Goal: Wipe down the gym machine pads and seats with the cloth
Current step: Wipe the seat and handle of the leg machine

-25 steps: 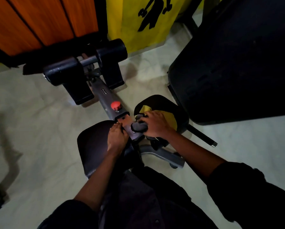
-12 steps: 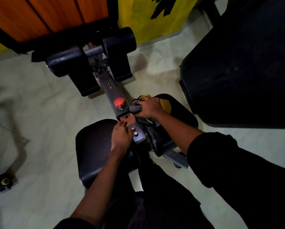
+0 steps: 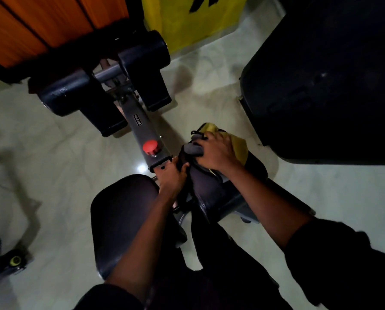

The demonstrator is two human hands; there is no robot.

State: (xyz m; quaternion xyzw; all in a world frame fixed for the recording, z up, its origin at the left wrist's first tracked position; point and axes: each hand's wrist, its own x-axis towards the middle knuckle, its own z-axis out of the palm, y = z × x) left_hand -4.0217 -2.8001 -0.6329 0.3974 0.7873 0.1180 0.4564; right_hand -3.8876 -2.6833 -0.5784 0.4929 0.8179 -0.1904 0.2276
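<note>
Head view, looking down on a gym machine. The right hand (image 3: 218, 153) is pressing a yellow cloth (image 3: 239, 146) onto the far end of the right seat pad (image 3: 206, 186). Its fingers (image 3: 203, 145) are curling over a bunched grey part at the cloth's left edge; whether that part is fabric or a handle cannot be told. The left hand (image 3: 173, 177) is gripping the left edge of the same pad, just beside the end of the grey frame bar (image 3: 140, 130), with its fingers closed round the dark rim. The left seat pad (image 3: 124, 215) is lying near and left, partly under the left forearm.

A red knob (image 3: 150, 147) is sitting on the bar, just far of the hands. A small label (image 3: 137, 123) on the bar is bearing letters too blurred to read. Two black roller pads (image 3: 70, 95) are standing at the bar's far end. Beyond them, an orange wood panel (image 3: 41, 23) and a yellow panel (image 3: 178, 25) with part of a black printed figure are filling the wall. A large black pad (image 3: 332, 74) is occupying the right side, over a pale tiled floor (image 3: 52, 164).
</note>
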